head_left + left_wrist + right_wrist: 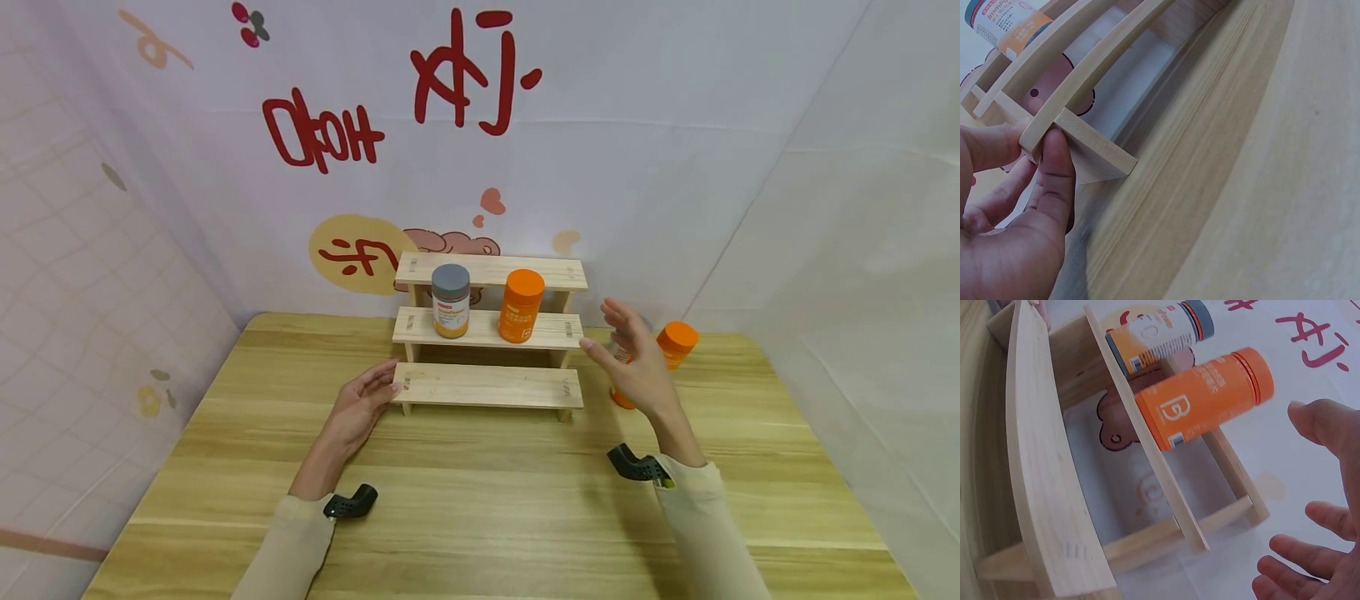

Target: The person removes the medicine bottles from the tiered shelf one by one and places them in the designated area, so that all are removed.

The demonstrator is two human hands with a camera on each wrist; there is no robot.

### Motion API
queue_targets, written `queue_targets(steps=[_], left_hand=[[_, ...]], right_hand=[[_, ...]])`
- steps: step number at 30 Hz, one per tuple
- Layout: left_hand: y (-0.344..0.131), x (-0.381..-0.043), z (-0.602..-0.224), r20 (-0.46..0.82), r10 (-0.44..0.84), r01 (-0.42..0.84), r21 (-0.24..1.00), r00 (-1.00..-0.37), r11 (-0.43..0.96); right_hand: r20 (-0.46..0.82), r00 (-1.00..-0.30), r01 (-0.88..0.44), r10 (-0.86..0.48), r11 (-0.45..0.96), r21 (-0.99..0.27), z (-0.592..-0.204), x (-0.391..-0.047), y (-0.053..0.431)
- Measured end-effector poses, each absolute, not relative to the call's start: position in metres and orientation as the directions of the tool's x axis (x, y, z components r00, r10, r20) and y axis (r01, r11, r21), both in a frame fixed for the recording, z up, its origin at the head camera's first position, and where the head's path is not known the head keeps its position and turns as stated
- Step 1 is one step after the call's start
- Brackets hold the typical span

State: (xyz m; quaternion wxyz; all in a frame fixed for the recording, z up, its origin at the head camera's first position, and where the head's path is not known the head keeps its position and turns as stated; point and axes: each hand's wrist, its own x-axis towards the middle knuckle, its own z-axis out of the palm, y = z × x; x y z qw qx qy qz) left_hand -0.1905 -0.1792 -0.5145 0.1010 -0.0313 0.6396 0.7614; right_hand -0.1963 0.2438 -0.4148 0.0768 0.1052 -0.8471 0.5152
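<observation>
A three-tier wooden display rack (pixel 487 386) stands against the back of the table. With thumb above and fingertips below, my left hand (pixel 363 411) pinches the left end of its lowest board (pixel 1054 119). On the middle tier stand a white-and-orange bottle with a grey lid (pixel 451 302) and an all-orange bottle (pixel 521 307), both upright. My right hand (pixel 640 367) is raised just right of the rack, fingers spread and holding nothing. In the right wrist view its thumb (pixel 1313 419) points toward the orange bottle (pixel 1204 400), apart from it.
Behind my right hand, on the table's right side, stand another orange-lidded bottle (pixel 677 340) and a partly hidden bottle with an orange lower part (pixel 622 399). A printed white cloth (pixel 645 167) hangs behind the table. Wood-grain tabletop (pixel 480 500) lies before the rack.
</observation>
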Motion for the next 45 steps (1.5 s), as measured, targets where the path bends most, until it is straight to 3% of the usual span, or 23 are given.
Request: queue_targets(steps=[14, 45], left_hand=[[-0.180, -0.191, -0.516, -0.170, 0.119, -0.188, 0.969, -0.978, -0.162], [-0.180, -0.192, -0.515, -0.175, 0.127, -0.195, 0.966, -0.976, -0.168]], right_hand=[[0.270, -0.954, -0.300, -0.132, 0.373, -0.878, -0.415, -0.208, 0.220], [0.208, -0.960, -0.248, -0.187, 0.227, -0.942, -0.418, -0.234, 0.165]])
